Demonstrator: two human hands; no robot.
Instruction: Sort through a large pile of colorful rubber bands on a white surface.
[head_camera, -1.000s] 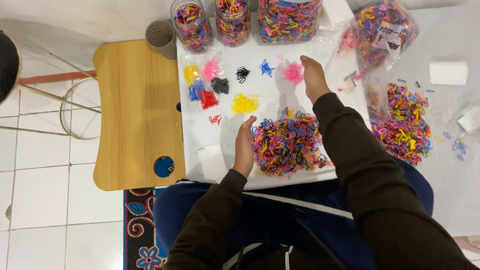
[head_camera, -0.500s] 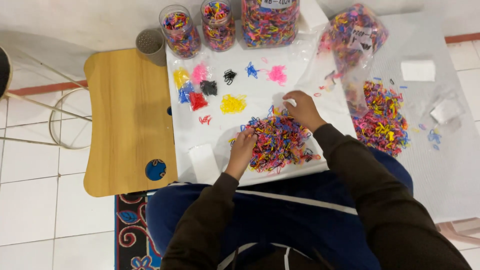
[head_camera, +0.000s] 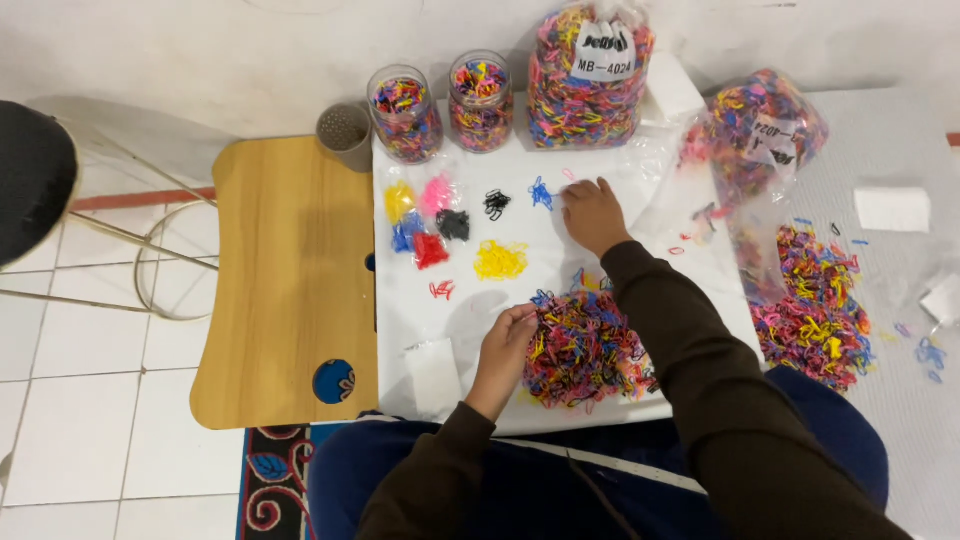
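At the far left a black round stool stands on the white tiled floor, and just right of it a pale wooden lap bench lies bare, with a grey perforated cup at its far edge. Right of that, a white sheet-covered board carries small sorted heaps of tiny elastic bands: a yellow heap, a pink heap, a blue heap, a red heap, a black heap and a larger yellow heap. Two clear jars of mixed bands stand at the far edge. The left hand rests at the left rim of the big mixed-colour band pile near the person, its grip pinched narrow on a few bands. The right hand lies further off beside a small blue cluster, fingers curled; I cannot tell whether it holds anything. The step looks like sorting by colour, each band going to its own heap. Bare sheet lies between heaps and pile; the pile sits close to the near edge. At right, a clear bag of bands and a loose spill crowd that side.
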